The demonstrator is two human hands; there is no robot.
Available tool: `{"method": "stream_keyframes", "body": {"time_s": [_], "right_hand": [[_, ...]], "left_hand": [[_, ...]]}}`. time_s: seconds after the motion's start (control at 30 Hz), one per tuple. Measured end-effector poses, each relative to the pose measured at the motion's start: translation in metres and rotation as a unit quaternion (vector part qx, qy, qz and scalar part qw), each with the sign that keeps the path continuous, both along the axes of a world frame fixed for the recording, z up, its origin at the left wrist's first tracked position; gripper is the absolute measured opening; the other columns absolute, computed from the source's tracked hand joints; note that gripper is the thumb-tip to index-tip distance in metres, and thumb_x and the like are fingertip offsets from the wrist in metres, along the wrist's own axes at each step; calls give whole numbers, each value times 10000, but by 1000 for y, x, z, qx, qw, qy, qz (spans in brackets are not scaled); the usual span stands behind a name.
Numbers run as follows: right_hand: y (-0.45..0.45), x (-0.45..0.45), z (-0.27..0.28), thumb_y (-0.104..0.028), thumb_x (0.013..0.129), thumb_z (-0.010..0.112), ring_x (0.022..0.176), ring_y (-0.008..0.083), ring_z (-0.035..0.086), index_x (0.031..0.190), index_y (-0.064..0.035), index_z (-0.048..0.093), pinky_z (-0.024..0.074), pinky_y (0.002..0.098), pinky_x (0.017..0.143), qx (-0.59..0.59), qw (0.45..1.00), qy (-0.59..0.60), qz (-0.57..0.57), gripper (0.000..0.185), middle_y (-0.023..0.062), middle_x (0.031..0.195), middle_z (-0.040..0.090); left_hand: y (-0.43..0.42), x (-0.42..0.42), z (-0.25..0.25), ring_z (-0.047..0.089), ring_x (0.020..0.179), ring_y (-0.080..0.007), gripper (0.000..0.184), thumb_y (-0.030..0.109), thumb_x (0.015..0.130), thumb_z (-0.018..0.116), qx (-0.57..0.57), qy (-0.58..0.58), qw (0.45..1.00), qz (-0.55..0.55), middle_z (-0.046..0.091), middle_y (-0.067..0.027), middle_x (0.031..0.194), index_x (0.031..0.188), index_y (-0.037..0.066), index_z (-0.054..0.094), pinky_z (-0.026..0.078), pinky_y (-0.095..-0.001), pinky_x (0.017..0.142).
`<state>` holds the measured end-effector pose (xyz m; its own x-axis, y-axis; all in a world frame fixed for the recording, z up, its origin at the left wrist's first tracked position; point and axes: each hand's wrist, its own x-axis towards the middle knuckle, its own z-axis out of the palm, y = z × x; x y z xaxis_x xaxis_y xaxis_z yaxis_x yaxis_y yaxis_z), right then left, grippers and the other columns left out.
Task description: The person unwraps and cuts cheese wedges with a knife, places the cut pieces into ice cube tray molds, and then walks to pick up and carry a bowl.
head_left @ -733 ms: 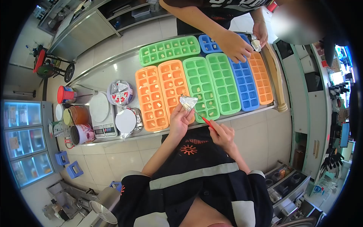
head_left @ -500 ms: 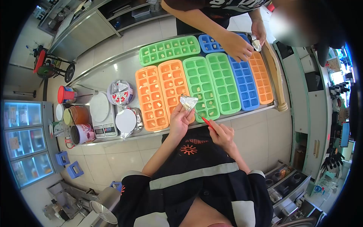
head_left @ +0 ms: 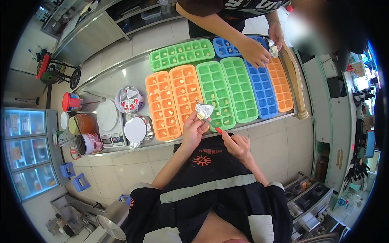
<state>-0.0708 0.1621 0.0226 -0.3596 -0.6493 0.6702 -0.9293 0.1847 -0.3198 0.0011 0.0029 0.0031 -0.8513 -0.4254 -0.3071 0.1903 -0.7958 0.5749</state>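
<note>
In my left hand (head_left: 193,130) is a foil-wrapped cheese wedge (head_left: 204,111), its foil peeled open and pale cheese showing at the near side. My right hand (head_left: 237,146) is closed round the red handle of a small knife (head_left: 218,130), whose blade reaches the cheese. Beneath the wedge, a green ice cube tray (head_left: 205,76) has pale cubes in its nearer compartments. Left of it, an orange ice cube tray (head_left: 182,75), partly hidden by my left hand, holds cubes in many compartments. A second orange tray (head_left: 163,108) beside it also holds cubes.
Across the metal table (head_left: 121,77), another person's hand (head_left: 255,52) hovers over a blue tray (head_left: 266,95); their other hand holds an opened foil wedge (head_left: 274,51). A tub of foil wedges (head_left: 129,101), a kitchen scale (head_left: 113,139) and several containers stand on the left.
The foil wedge and my left hand have shifted slightly right, and the knife blade now lies against the cheese. The other person's foil-holding hand has moved slightly.
</note>
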Motion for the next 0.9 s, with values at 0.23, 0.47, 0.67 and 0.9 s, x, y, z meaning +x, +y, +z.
{"method": "stream_keyframes", "body": {"time_s": [0.23, 0.47, 0.67, 0.9], "right_hand": [[-1, 4, 8, -23, 659, 632, 422, 163, 461, 892, -13, 610, 374, 244, 406, 14, 971, -228, -65, 234, 54, 551, 498], [-4, 1, 2, -40, 726, 592, 607, 158, 584, 913, 13, 591, 447, 246, 554, -46, 901, -423, -86, 195, 137, 729, 610], [-4, -2, 0, -35, 731, 584, 622, 139, 583, 922, 15, 589, 446, 232, 560, -45, 898, -429, -90, 198, 132, 735, 614], [-5, -4, -4, -60, 765, 558, 479, 78, 470, 911, 19, 585, 366, 214, 433, -67, 860, -503, -63, 168, 33, 612, 545]], "left_hand": [[-2, -5, 7, 500, 1001, -162, 392, -50, 795, 336, 10, -10, 1000, 2, 497, -108, 1098, 1186, -23, 344, 427, -254, 859], [-7, -4, 6, 489, 1020, -158, 382, -40, 798, 360, 22, -25, 999, -14, 492, -106, 1113, 1180, -20, 357, 426, -250, 863], [-10, -8, 9, 487, 1026, -165, 373, -34, 802, 371, 29, -25, 999, -15, 492, -115, 1112, 1174, -27, 360, 427, -257, 866], [-10, -8, 8, 490, 1024, -177, 399, -56, 781, 357, 38, -11, 999, -8, 484, -125, 1116, 1180, -36, 341, 431, -271, 863]]}}
